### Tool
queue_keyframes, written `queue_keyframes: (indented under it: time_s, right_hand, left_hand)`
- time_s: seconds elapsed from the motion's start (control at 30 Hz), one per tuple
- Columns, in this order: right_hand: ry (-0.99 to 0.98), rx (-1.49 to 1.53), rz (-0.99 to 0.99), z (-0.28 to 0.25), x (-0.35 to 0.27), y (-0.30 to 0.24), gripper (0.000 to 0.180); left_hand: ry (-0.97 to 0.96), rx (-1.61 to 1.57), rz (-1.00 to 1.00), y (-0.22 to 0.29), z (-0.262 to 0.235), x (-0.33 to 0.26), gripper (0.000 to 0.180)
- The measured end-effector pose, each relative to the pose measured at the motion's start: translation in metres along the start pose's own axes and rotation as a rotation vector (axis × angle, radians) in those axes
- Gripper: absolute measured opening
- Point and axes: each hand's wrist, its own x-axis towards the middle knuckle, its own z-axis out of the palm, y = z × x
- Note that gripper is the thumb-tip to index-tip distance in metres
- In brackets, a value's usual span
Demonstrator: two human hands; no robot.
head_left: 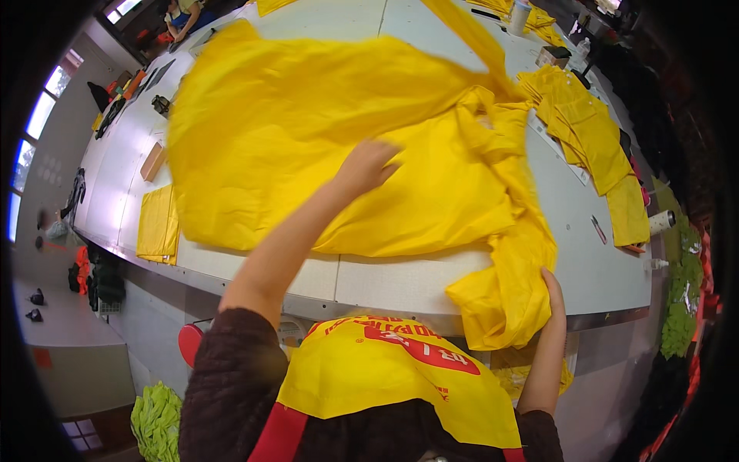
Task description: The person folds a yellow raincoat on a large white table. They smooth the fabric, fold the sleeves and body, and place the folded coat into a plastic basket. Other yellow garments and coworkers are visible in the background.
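A large yellow long-sleeved coat [292, 131] of thin, slightly shiny cloth lies spread over the table, its neck end toward the right. One sleeve [469, 38] stretches to the far side, blurred. The other sleeve [512, 292] comes toward me and hangs bunched over the near edge. My right hand [553, 296] is closed at the outer side of this near sleeve; its fingers are partly hidden by the cloth. Over the middle of the coat is my left hand [369, 165], slightly blurred, with thumb and fingers apart and nothing in it.
Folded yellow pieces [581, 127] are stacked along the right of the table [566, 262]. Near them lie a small pen-like tool [599, 229] and a roll [660, 222]. At left are a folded yellow piece [158, 223] and a small cardboard box [152, 162]. Another person [185, 17] works at the far left.
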Motion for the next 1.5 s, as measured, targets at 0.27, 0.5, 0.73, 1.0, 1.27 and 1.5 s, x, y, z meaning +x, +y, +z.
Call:
queue_keyframes:
  time_s: [0.27,0.5,0.73,1.0,1.27,1.5]
  right_hand:
    - [0.633,-0.462,-0.189,0.007,-0.078,0.023,0.085]
    - [0.445,-0.415,-0.215,0.059,-0.051,0.097,0.072]
    - [0.11,0.132,-0.216,0.042,-0.104,-0.059,0.039]
    - [0.326,-1.709,0.268,0.012,-0.069,-0.031,0.053]
    - [0.188,-1.916,-0.702,0.163,0.017,0.036,0.072]
    - [0.004,-2.044,-0.786,0.158,0.084,0.027,0.062]
  left_hand:
    - [0.691,-0.008,-1.143,-0.042,-0.054,-0.296,0.038]
    - [1.165,-1.388,-1.464,-0.104,-0.101,-0.285,0.049]
    - [1.069,-0.501,-1.048,-0.174,-0.185,-0.198,0.081]
    - [0.797,0.006,-0.968,-0.222,-0.252,-0.241,0.044]
    - [0.538,-0.289,-1.1,-0.257,-0.154,-0.366,0.047]
    - [0.677,-1.204,-1.001,-0.316,-0.187,-0.313,0.039]
